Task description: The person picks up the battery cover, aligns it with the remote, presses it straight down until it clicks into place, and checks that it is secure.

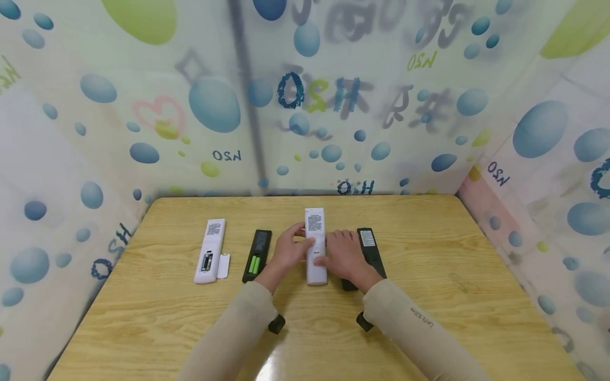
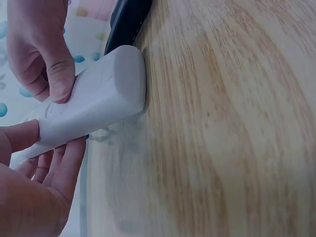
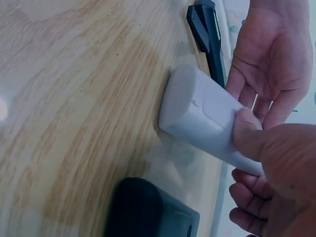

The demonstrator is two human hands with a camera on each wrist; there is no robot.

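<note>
white remote (image 1: 316,275), back up, left hand (image 1: 288,251) pinching its sides, right hand (image 1: 345,255) with fingers curled, thumb pressed to its back, black remote (image 1: 260,241) leftward with green batteries (image 1: 254,264)

Wooden table (image 1: 429,248), bubble-patterned backdrop (image 1: 267,137)

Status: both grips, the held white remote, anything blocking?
Left grip holding white remote. Right grip, thumb on its back. Battery cover on. Black remote close on right, nothing visibly blocking.
</note>
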